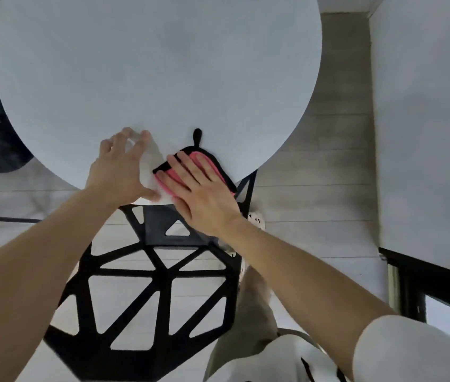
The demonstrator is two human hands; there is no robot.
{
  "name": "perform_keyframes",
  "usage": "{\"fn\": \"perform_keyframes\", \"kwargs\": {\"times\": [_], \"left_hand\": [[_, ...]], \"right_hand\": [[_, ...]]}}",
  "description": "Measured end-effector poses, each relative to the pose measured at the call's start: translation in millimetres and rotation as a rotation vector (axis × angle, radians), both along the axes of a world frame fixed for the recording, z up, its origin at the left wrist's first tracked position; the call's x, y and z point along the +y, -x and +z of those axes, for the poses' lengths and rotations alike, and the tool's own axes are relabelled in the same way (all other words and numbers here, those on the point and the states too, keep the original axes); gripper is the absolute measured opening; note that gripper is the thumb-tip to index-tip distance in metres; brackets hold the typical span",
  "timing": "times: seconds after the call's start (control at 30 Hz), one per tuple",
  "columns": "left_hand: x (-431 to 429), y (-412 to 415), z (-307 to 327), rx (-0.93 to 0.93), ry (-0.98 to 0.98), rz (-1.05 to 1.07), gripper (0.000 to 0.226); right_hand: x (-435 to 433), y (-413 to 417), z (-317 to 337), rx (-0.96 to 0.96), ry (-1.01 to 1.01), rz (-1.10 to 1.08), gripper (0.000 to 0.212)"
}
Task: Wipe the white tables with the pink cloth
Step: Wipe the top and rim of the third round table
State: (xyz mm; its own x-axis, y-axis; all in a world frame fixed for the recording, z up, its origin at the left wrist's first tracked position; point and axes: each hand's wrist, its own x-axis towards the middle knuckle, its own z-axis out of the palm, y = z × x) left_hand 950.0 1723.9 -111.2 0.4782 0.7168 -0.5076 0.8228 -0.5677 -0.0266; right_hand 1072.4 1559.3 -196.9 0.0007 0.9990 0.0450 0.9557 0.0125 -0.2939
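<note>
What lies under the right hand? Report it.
A pink cloth with black trim, flat on the round white table beneath the right hand; the cloth's middle is hidden.

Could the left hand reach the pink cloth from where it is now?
Probably yes. The left hand rests on the round table just beside the pink cloth, nothing between them; the right hand covers most of it, though.

Your head camera looks steeply down from close above, the tabletop (157,64) filling the upper frame, a chair (160,277) at lower centre.
</note>
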Motion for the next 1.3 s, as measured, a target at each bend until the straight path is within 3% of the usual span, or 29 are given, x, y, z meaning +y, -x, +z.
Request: {"fn": "perform_keyframes", "kwargs": {"times": [0.1,0.27,0.33,0.43,0.53,0.77,0.83,0.9,1.03,1.2,1.3], "left_hand": [[2,1,-2,0.011,0.014,-0.016,0.153],[4,1,-6,-0.013,0.028,-0.022,0.152],[4,1,-7,-0.005,0.026,-0.023,0.153],[5,0,-7,0.009,0.032,-0.028,0.154],[5,1,-8,-0.012,0.038,-0.022,0.155],[9,2,-9,-0.006,0.053,-0.024,0.155],[11,3,-11,-0.006,0.046,-0.018,0.155],[11,2,-11,-0.004,0.040,-0.007,0.154],[12,0,-10,0.005,0.022,-0.007,0.152],[17,-5,-9,0.073,-0.012,-0.042,0.152],[18,-28,-1,0.156,-0.079,-0.142,0.115]], "right_hand": [[-28,-45,-10,-0.071,-0.024,0.035,0.055],[-60,-133,-17,-0.122,0.043,-0.233,0.056],[-56,-159,-18,0.003,0.069,-0.482,0.056],[-34,-167,-4,0.361,0.083,-0.864,0.058],[-18,-150,15,0.686,0.135,-0.992,0.067],[-34,-125,30,0.919,0.093,-1.276,0.091],[-46,-128,26,1.028,0.048,-1.387,0.078],[-43,-128,26,1.134,-0.026,-1.450,0.050],[-10,-98,33,1.345,-0.015,-1.401,0.064],[4,-82,6,1.243,-0.199,-1.522,0.047],[12,-114,-4,1.206,-0.224,-1.474,0.034]]}}
